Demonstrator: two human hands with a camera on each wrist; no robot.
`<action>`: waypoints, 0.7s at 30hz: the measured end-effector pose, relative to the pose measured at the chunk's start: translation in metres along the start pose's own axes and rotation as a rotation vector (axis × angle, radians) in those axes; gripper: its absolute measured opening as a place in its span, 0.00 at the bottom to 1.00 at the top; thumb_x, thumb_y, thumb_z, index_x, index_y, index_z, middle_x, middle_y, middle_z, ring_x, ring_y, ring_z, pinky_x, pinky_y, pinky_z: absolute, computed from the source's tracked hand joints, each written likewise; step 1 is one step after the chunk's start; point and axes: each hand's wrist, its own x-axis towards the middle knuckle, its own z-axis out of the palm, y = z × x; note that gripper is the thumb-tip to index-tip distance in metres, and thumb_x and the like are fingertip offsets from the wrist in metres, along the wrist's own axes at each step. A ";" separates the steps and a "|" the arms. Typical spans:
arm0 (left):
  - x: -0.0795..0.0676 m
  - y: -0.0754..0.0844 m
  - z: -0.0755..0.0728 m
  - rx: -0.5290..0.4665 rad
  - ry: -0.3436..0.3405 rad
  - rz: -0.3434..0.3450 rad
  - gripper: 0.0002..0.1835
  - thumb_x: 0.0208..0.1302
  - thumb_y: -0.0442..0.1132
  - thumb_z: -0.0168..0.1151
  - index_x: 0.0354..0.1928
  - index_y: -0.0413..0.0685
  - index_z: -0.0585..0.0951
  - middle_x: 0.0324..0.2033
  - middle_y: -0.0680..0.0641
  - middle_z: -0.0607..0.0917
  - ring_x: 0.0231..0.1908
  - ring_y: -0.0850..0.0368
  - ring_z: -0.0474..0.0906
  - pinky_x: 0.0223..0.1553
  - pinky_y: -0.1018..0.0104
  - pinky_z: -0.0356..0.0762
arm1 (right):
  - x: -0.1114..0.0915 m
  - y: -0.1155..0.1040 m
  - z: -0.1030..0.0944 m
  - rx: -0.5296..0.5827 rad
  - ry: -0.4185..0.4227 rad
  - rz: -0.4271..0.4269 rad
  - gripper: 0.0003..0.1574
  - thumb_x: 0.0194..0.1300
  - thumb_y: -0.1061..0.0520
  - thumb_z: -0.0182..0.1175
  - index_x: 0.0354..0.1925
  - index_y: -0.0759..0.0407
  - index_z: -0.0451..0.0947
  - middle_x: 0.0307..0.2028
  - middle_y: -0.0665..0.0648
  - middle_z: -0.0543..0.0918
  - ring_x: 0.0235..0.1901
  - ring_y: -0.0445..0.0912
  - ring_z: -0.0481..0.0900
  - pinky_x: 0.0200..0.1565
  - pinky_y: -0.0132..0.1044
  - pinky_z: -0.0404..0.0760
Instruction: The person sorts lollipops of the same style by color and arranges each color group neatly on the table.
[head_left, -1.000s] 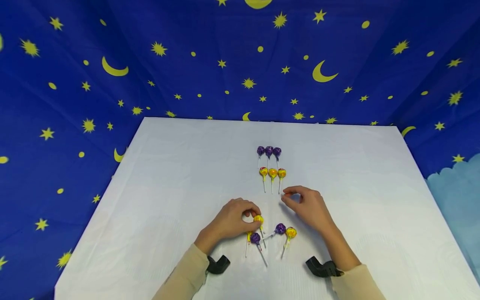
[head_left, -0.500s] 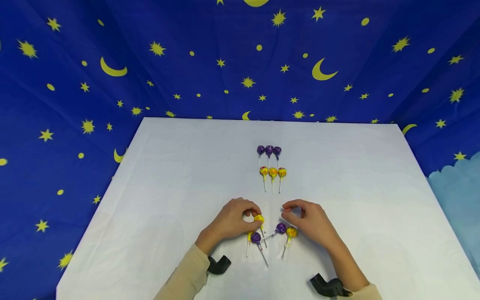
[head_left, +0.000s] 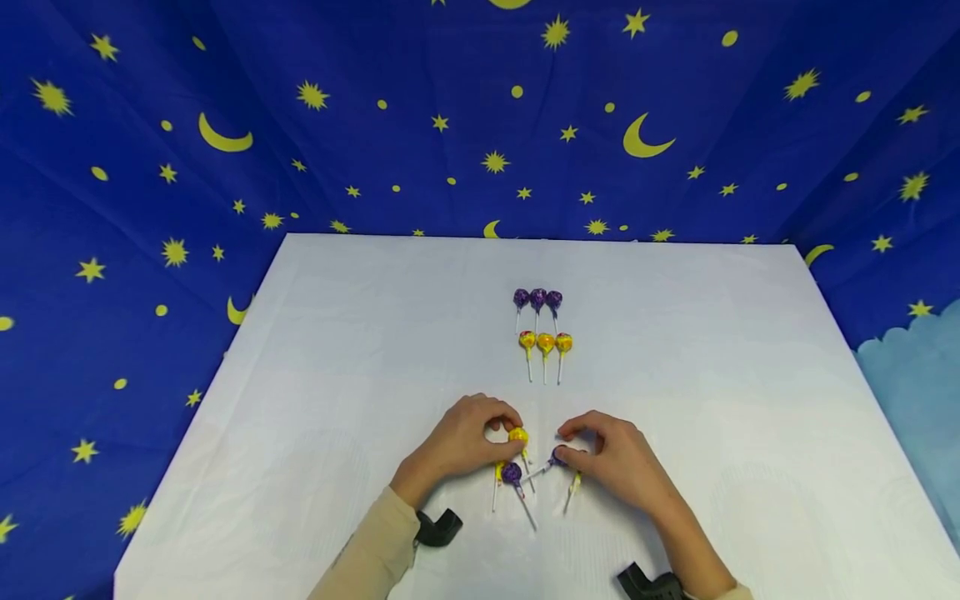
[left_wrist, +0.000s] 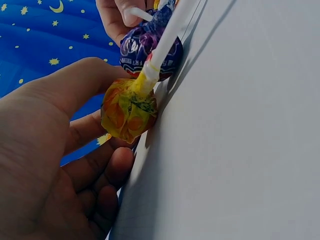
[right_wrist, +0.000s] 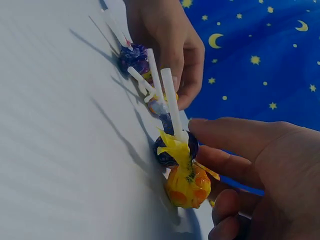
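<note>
My left hand pinches a yellow lollipop by its head between thumb and index finger. Just below it lie another yellow lollipop and a purple lollipop. My right hand hovers over a second purple lollipop, thumb overlapping its head and index finger held apart from the thumb. Beside that one, an orange-and-yellow lollipop sits close to the right fingers; in the head view its head is mostly hidden under the hand.
Farther back on the white table are two neat rows: three purple lollipops behind three yellow lollipops, sticks toward me. A blue curtain with stars and moons surrounds the table. Black wrist mounts jut from both forearms.
My right hand has come back from near the yellow row to the loose purple and yellow lollipops in front. My left hand has stayed in place on its lollipop.
</note>
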 end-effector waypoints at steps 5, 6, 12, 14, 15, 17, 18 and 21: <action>0.000 -0.001 0.000 0.006 0.001 0.012 0.12 0.56 0.54 0.69 0.39 0.61 0.82 0.30 0.62 0.79 0.31 0.65 0.70 0.39 0.66 0.66 | -0.003 -0.001 0.002 -0.031 -0.001 -0.036 0.14 0.51 0.42 0.73 0.37 0.37 0.82 0.26 0.40 0.78 0.19 0.39 0.68 0.25 0.35 0.68; 0.000 -0.001 0.000 0.010 0.002 0.014 0.12 0.56 0.54 0.69 0.39 0.62 0.82 0.30 0.62 0.79 0.31 0.65 0.70 0.39 0.66 0.66 | -0.004 -0.001 0.002 -0.034 -0.003 -0.042 0.14 0.51 0.42 0.73 0.37 0.37 0.82 0.27 0.39 0.78 0.19 0.39 0.68 0.25 0.35 0.68; 0.001 -0.003 0.001 0.021 0.013 0.017 0.13 0.54 0.55 0.70 0.39 0.63 0.82 0.29 0.63 0.79 0.31 0.66 0.70 0.39 0.66 0.65 | -0.004 0.002 0.004 -0.025 -0.001 -0.063 0.13 0.51 0.46 0.74 0.37 0.38 0.82 0.30 0.38 0.80 0.18 0.38 0.68 0.23 0.34 0.68; 0.001 -0.003 0.001 0.016 0.010 0.009 0.12 0.55 0.54 0.70 0.39 0.63 0.82 0.29 0.63 0.79 0.31 0.65 0.70 0.39 0.66 0.65 | -0.004 0.004 0.004 -0.008 -0.005 -0.074 0.13 0.52 0.47 0.73 0.37 0.38 0.83 0.31 0.38 0.80 0.19 0.38 0.68 0.24 0.34 0.68; 0.001 -0.003 0.001 0.013 0.007 0.003 0.12 0.55 0.54 0.70 0.40 0.63 0.82 0.29 0.63 0.78 0.31 0.65 0.70 0.38 0.66 0.65 | -0.005 0.005 0.005 0.001 -0.007 -0.081 0.13 0.53 0.47 0.73 0.38 0.38 0.83 0.32 0.38 0.80 0.19 0.38 0.68 0.24 0.34 0.68; 0.001 -0.003 0.001 0.006 0.002 -0.010 0.12 0.56 0.54 0.69 0.40 0.63 0.82 0.29 0.63 0.78 0.31 0.65 0.69 0.38 0.66 0.65 | -0.005 0.007 0.005 0.013 -0.010 -0.098 0.13 0.53 0.48 0.73 0.39 0.38 0.84 0.33 0.38 0.81 0.20 0.38 0.69 0.25 0.33 0.69; 0.001 -0.003 0.002 0.003 -0.001 -0.015 0.12 0.56 0.54 0.69 0.40 0.63 0.82 0.29 0.63 0.78 0.31 0.65 0.69 0.38 0.66 0.65 | -0.005 0.007 0.005 0.021 -0.012 -0.106 0.13 0.54 0.48 0.73 0.39 0.38 0.84 0.34 0.38 0.81 0.20 0.38 0.69 0.25 0.33 0.69; 0.001 -0.002 0.001 -0.002 -0.009 -0.024 0.12 0.56 0.54 0.68 0.41 0.64 0.82 0.30 0.63 0.78 0.32 0.65 0.70 0.38 0.66 0.65 | -0.006 0.009 0.006 0.032 -0.014 -0.116 0.13 0.54 0.48 0.72 0.41 0.38 0.84 0.35 0.37 0.81 0.20 0.38 0.69 0.25 0.33 0.69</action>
